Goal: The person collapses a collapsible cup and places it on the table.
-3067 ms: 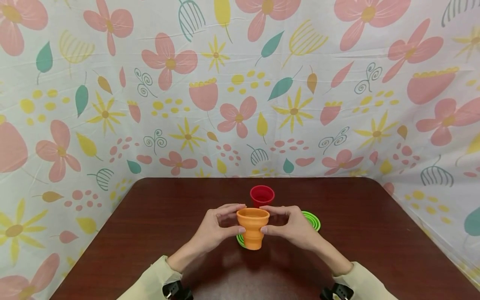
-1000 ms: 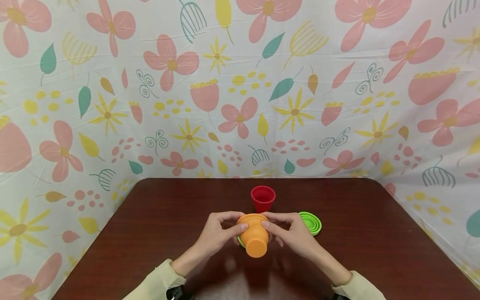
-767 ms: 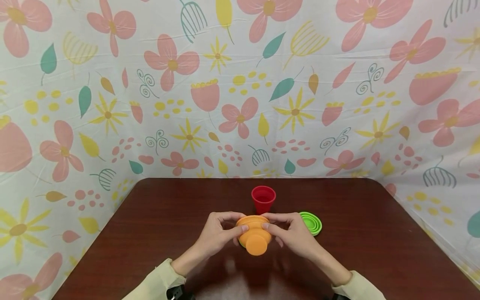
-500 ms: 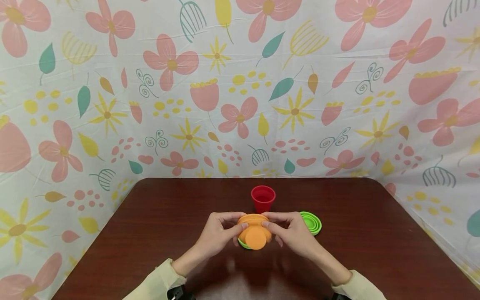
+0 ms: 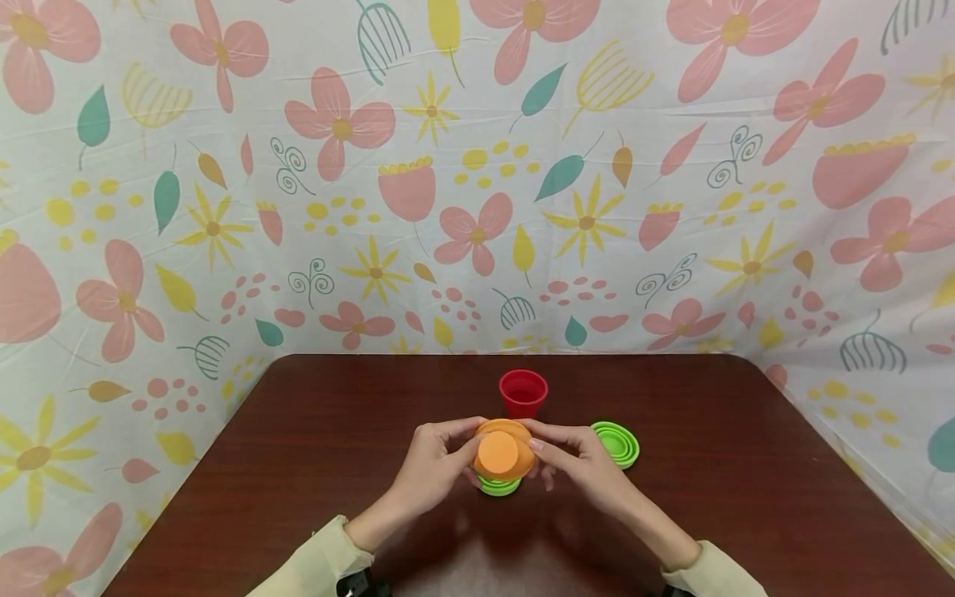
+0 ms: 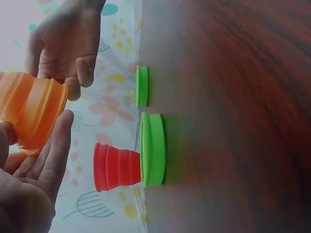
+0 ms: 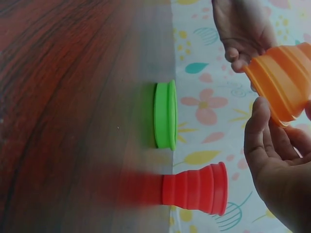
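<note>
An orange collapsible cup (image 5: 498,452) is held in the air between both hands, tilted so that its flat base faces the head camera. My left hand (image 5: 427,466) grips its left side, thumb on the near side and fingers at the rim. From the right, my right hand (image 5: 585,466) holds it the same way. Both wrist views show the stepped wall of the orange cup (image 6: 31,109) (image 7: 282,80). Below it in the head view, a flattened green cup (image 5: 498,487) on the table is partly covered by the orange one.
A red collapsible cup (image 5: 523,393) stands upright and extended behind the hands. To the right, beside the right hand, lies another flattened green cup (image 5: 618,445). All rest on a dark brown table (image 5: 336,398) with a flower-patterned cloth (image 5: 477,166) hanging behind it.
The orange cup was upright, rim up; it has tipped until its base points at the head camera, rising slightly, and looks shorter. More of the green cup beneath shows. Both hands keep their hold.
</note>
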`<action>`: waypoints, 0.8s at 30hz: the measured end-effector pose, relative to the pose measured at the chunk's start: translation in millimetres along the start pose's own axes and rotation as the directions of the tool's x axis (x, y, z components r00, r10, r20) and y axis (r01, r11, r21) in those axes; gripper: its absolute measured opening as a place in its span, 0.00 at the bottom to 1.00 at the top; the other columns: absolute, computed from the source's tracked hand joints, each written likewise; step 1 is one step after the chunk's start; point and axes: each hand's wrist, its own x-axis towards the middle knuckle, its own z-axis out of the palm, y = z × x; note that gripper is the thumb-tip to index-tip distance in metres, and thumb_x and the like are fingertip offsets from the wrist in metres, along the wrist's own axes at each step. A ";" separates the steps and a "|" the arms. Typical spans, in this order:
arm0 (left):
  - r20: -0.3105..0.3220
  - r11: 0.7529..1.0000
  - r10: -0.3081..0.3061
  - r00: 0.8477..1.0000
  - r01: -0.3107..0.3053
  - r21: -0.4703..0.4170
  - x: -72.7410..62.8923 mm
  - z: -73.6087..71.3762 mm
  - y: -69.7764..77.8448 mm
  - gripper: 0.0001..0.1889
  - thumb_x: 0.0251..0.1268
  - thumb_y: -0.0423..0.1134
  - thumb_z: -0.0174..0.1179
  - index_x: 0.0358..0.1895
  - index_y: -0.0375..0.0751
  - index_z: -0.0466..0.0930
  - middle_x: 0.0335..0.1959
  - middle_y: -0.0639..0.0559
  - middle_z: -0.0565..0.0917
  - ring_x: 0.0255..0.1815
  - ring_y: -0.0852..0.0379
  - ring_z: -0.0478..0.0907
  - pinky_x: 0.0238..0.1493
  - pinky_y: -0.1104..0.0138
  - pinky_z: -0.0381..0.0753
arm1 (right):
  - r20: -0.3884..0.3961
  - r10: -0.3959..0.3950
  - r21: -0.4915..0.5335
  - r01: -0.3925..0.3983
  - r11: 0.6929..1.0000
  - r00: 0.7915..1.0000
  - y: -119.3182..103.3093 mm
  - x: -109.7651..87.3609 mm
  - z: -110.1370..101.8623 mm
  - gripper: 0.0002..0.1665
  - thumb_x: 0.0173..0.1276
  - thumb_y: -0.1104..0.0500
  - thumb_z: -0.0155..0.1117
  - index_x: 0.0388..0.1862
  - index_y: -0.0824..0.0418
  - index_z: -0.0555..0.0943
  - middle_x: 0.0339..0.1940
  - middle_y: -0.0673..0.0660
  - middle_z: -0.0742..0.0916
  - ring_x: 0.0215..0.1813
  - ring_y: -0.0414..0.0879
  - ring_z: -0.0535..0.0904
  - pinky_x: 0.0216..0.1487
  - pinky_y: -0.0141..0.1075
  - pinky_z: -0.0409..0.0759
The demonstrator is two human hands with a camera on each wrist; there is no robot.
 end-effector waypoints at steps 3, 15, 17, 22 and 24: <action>0.000 1.000 -0.004 1.000 0.004 -0.016 0.2 0.5 -0.7 0.16 0.78 0.34 0.63 0.61 0.30 0.84 0.50 0.38 0.89 0.31 0.54 0.88 0.28 0.50 0.90 | 0.002 -0.012 0.010 0.012 1.000 1.000 0.7 0.8 0.3 0.23 0.83 0.61 0.56 0.73 0.66 0.78 0.34 0.74 0.87 0.28 0.60 0.80 0.32 0.41 0.87; -0.016 1.000 -0.009 1.000 0.009 0.000 -0.3 0.4 -2.6 0.16 0.80 0.37 0.61 0.62 0.33 0.84 0.51 0.41 0.89 0.23 0.48 0.87 0.27 0.54 0.90 | -0.049 -0.039 -0.071 0.035 0.997 0.998 5.2 -0.1 4.2 0.24 0.81 0.62 0.62 0.73 0.63 0.79 0.39 0.61 0.89 0.30 0.59 0.83 0.35 0.43 0.89; -0.007 1.000 -0.024 1.000 0.024 -0.002 -0.6 0.3 -3.1 0.17 0.81 0.38 0.61 0.65 0.36 0.84 0.52 0.44 0.89 0.25 0.49 0.87 0.28 0.52 0.90 | -0.052 -0.044 -0.074 0.040 0.996 0.998 5.1 0.2 4.4 0.24 0.81 0.62 0.62 0.73 0.64 0.79 0.44 0.60 0.89 0.30 0.58 0.83 0.35 0.44 0.89; 0.062 0.998 -0.023 0.998 0.026 -0.054 -0.3 -1.7 -4.4 0.21 0.83 0.39 0.57 0.73 0.41 0.77 0.60 0.43 0.85 0.38 0.52 0.88 0.36 0.47 0.91 | -0.074 -0.056 -0.103 0.048 0.994 0.996 6.1 0.8 3.0 0.24 0.81 0.63 0.61 0.73 0.65 0.78 0.40 0.58 0.89 0.30 0.57 0.84 0.36 0.45 0.90; 0.105 0.995 0.002 0.994 0.009 -0.102 0.2 -3.1 -5.0 0.23 0.83 0.36 0.55 0.76 0.37 0.73 0.64 0.39 0.82 0.45 0.51 0.87 0.38 0.47 0.91 | -0.091 -0.052 -0.113 0.042 0.993 0.994 7.1 0.3 2.0 0.24 0.81 0.63 0.61 0.73 0.63 0.78 0.36 0.57 0.89 0.30 0.56 0.84 0.36 0.45 0.90</action>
